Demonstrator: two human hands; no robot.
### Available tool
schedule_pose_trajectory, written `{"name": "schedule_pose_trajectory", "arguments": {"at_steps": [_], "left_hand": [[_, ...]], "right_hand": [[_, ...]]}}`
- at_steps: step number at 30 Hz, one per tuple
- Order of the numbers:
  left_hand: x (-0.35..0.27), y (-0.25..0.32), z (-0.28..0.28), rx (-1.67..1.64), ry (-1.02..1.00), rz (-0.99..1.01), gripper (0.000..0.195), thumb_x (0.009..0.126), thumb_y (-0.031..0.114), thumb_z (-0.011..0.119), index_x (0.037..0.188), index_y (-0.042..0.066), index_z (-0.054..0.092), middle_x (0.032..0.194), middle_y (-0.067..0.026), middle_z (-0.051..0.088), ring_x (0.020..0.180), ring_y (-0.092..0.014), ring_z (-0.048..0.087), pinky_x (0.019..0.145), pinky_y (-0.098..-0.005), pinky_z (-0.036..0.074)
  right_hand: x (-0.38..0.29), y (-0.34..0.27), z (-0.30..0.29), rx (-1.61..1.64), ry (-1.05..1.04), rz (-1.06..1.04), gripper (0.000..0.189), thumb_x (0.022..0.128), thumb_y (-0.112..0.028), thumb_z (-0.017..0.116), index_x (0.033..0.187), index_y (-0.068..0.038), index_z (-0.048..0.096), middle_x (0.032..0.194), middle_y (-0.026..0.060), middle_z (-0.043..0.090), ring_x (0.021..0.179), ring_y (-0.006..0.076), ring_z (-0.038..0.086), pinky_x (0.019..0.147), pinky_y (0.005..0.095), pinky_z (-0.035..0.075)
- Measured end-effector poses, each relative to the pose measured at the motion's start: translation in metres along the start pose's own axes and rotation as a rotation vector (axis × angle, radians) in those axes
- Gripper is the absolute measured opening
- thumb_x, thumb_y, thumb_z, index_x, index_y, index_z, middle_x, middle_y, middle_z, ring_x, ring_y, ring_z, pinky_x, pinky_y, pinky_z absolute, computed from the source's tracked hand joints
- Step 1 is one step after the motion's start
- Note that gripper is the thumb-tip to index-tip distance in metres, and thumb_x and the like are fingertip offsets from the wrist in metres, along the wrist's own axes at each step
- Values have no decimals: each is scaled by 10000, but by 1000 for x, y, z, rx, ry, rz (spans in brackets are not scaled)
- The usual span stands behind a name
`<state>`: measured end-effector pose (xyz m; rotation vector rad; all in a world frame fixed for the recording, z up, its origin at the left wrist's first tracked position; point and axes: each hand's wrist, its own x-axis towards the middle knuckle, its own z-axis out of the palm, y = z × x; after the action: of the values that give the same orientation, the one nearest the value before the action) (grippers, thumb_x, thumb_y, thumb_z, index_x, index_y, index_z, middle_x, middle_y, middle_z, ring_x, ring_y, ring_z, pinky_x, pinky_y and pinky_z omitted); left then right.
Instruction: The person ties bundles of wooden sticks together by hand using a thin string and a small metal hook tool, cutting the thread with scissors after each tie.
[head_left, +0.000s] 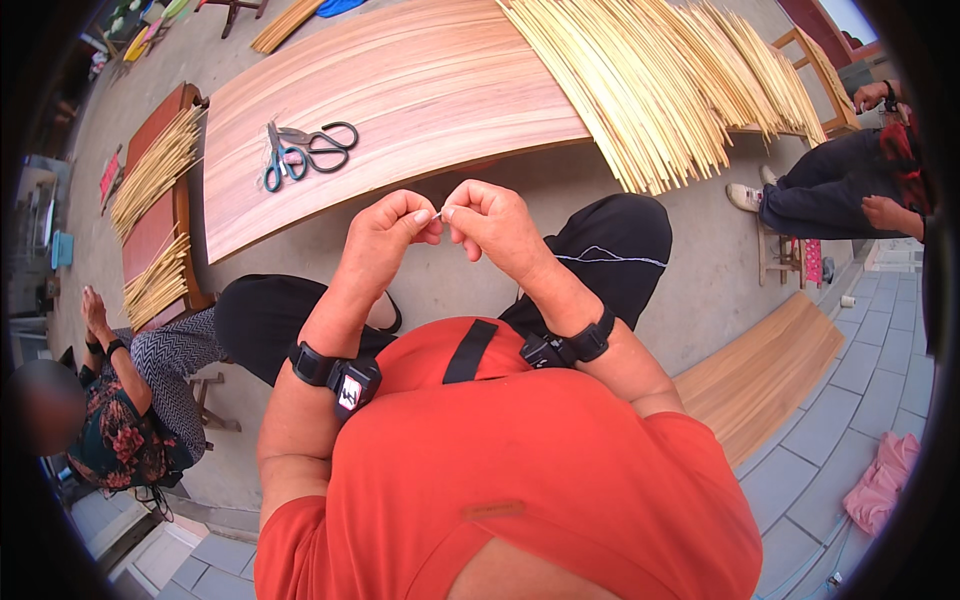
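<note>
My left hand and my right hand meet above my lap, just in front of the table edge. Pinched between their thumbs and fingertips is a thin white strand; it is too small to tell whether it is thread or something stiffer. Across my right thigh lies a loose pale blue-white thread. On the wood-grain tabletop rest black-handled scissors and blue-handled scissors, side by side, with thin clear strands around the blue pair.
Many pale straw stalks cover the table's right part and overhang its front edge. More stalk bundles lie on a brown bench at left. One person sits at left, another at right. A wooden board lies behind on the right.
</note>
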<state>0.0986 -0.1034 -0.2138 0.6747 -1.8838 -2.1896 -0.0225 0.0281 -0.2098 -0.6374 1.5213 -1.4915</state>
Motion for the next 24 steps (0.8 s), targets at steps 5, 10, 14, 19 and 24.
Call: {"name": "schedule_pose_trajectory", "arguments": {"at_steps": [5,10,14,19,24], "left_hand": [[0,-1,-2,25,-33,-9,125,942,97,498,926,22,596,855,-39,624,799,-119,596,761,-252,482],[-6,-3,-13,262,-4,70,130,921,129,558,894,16,613,805,-12,618,763,-91,582,737,-245,486],[1,1,9,520,96,280,99,771,72,714,835,30,651,740,-76,641,665,-119,603,623,-247,483],[-8,3,5,492,77,124,78,841,101,634,852,24,643,692,-45,637,619,-84,580,564,-233,458],[-10,-7,-1,450,40,92,89,856,116,602,875,33,626,694,-43,635,618,-92,595,568,-243,466]], "right_hand": [[1,0,3,-16,5,9,107,861,-124,555,807,-34,572,647,11,563,478,52,488,433,192,384],[11,14,8,3,-14,-55,96,842,-104,547,768,-52,580,606,11,563,453,62,494,392,220,399],[3,10,-5,-30,0,-13,123,878,-131,556,783,-54,569,624,14,565,461,59,498,400,201,387],[1,8,0,-29,-5,38,105,866,-119,576,795,-42,588,625,7,572,455,54,481,407,200,378],[-1,5,4,-141,6,-6,93,857,-124,595,805,-49,610,633,0,577,477,48,493,418,199,398]]}}
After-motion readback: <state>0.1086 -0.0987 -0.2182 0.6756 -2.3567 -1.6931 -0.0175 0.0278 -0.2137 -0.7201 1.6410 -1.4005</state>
